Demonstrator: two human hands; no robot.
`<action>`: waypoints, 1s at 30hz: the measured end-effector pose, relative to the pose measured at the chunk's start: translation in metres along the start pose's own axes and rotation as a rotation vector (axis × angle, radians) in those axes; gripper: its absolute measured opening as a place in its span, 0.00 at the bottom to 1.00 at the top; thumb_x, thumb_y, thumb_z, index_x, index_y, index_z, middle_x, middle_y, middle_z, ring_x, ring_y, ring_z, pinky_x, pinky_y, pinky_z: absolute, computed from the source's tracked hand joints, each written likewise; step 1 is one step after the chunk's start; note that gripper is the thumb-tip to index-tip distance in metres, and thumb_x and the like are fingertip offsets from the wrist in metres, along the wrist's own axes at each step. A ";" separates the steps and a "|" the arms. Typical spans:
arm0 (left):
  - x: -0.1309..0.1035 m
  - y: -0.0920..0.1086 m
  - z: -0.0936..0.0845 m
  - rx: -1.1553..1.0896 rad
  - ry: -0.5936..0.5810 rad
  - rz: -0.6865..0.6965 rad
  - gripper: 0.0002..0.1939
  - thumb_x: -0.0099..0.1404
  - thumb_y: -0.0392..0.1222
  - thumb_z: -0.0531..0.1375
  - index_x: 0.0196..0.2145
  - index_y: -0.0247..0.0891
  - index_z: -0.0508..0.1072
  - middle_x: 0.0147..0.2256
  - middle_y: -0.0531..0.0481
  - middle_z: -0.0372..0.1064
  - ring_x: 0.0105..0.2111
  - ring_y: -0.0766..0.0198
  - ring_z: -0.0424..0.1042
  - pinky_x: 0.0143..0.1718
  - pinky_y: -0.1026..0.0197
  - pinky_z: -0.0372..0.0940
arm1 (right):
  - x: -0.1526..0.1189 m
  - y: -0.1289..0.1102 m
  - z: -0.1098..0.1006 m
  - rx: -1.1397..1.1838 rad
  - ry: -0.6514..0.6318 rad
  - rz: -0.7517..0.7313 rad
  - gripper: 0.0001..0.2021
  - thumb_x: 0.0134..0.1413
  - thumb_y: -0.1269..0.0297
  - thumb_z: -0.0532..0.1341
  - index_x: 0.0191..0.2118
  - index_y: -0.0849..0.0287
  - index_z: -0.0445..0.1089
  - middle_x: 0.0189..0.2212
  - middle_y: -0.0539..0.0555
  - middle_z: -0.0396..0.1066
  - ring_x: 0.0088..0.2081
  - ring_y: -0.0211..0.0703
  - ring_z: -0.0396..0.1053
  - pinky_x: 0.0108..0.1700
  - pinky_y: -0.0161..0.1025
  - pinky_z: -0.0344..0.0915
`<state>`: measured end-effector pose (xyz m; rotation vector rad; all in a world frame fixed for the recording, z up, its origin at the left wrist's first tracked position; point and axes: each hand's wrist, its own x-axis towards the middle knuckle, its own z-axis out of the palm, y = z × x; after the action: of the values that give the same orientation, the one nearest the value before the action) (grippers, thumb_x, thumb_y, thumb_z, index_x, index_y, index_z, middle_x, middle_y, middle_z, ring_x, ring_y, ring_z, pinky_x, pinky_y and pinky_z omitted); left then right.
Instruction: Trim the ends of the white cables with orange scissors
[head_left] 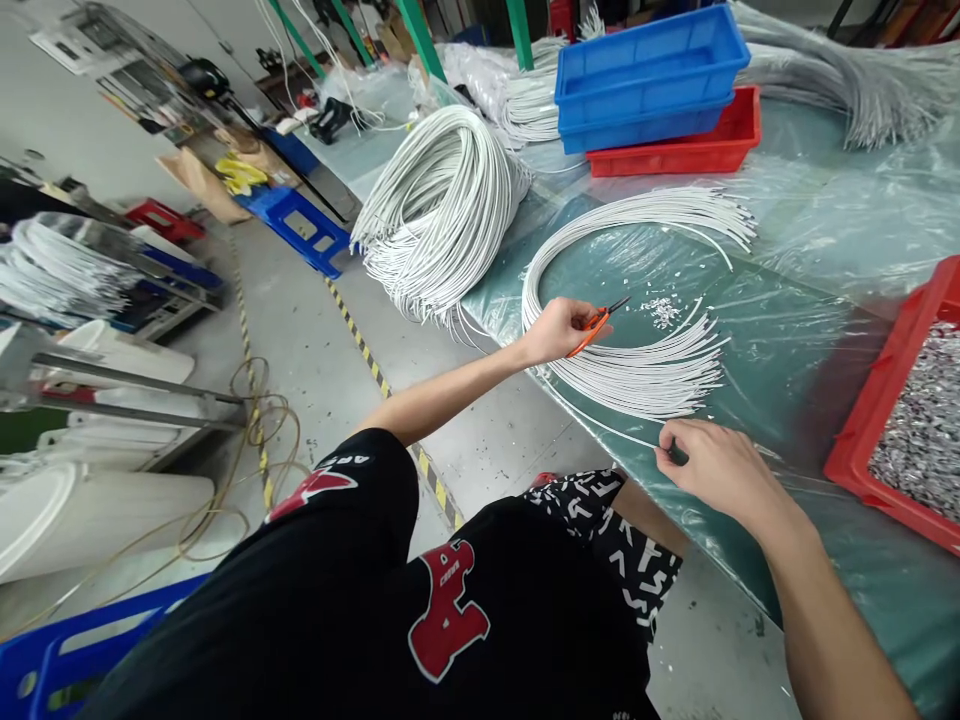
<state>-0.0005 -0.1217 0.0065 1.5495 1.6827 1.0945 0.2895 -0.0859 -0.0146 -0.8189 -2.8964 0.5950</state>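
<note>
My left hand [562, 330] is closed around orange-handled snips [592, 332], whose slim dark tip points right over the table. A loosely curved bundle of white cables [637, 375] lies just beneath and beside this hand, its cut ends fanned out to the right. My right hand [720, 465], near the table's front edge, pinches the end of a single white cable [615, 432] drawn apart from the bundle. Small white clippings [661, 311] lie scattered inside the bundle's curve.
A big coil of white cable [450, 200] sits at the table's left edge. Blue bins [652, 80] rest on a red bin [675, 160] at the back. On the right stands a red tray [862, 470] of small metallic pieces. Plastic film covers the green tabletop [795, 290].
</note>
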 end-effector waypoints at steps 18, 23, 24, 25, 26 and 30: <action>-0.053 0.030 0.036 0.195 -0.373 0.223 0.20 0.68 0.48 0.58 0.21 0.37 0.61 0.20 0.57 0.55 0.22 0.71 0.49 0.25 0.64 0.49 | 0.018 -0.011 0.025 1.389 0.285 0.208 0.14 0.56 0.51 0.68 0.36 0.58 0.75 0.28 0.54 0.73 0.23 0.35 0.63 0.18 0.31 0.54; -0.047 0.039 0.019 0.364 -0.331 0.201 0.21 0.64 0.51 0.60 0.21 0.38 0.60 0.20 0.57 0.56 0.21 0.71 0.46 0.24 0.62 0.46 | 0.017 -0.013 0.033 1.392 0.246 0.201 0.14 0.55 0.52 0.69 0.35 0.59 0.78 0.28 0.54 0.70 0.22 0.31 0.54 0.19 0.33 0.47; -0.048 0.040 0.018 0.386 -0.333 0.191 0.20 0.63 0.52 0.60 0.21 0.38 0.60 0.19 0.57 0.56 0.21 0.71 0.46 0.24 0.62 0.47 | 0.017 -0.014 0.034 1.400 0.242 0.202 0.14 0.55 0.52 0.69 0.35 0.59 0.78 0.27 0.53 0.69 0.22 0.31 0.54 0.20 0.33 0.47; -0.048 0.041 0.017 0.398 -0.343 0.181 0.20 0.64 0.52 0.60 0.21 0.38 0.61 0.19 0.57 0.56 0.20 0.71 0.46 0.24 0.62 0.47 | 0.018 -0.015 0.034 1.407 0.239 0.203 0.14 0.54 0.51 0.70 0.35 0.59 0.78 0.27 0.53 0.69 0.22 0.31 0.53 0.20 0.33 0.46; -0.049 0.041 0.017 0.401 -0.359 0.175 0.20 0.64 0.52 0.59 0.21 0.38 0.61 0.19 0.57 0.56 0.20 0.71 0.46 0.24 0.62 0.47 | 0.018 -0.016 0.035 1.411 0.239 0.206 0.15 0.54 0.51 0.70 0.34 0.59 0.78 0.26 0.52 0.68 0.21 0.31 0.53 0.20 0.33 0.46; -0.052 0.040 0.019 0.354 -0.453 0.196 0.22 0.67 0.53 0.57 0.21 0.38 0.61 0.18 0.57 0.54 0.20 0.71 0.46 0.25 0.61 0.47 | 0.018 -0.017 0.035 1.407 0.226 0.219 0.17 0.52 0.49 0.70 0.32 0.60 0.77 0.25 0.52 0.67 0.20 0.30 0.52 0.20 0.33 0.45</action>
<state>0.0429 -0.1702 0.0266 2.0370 1.4811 0.4854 0.2596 -0.1019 -0.0409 -0.7819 -1.4850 1.9579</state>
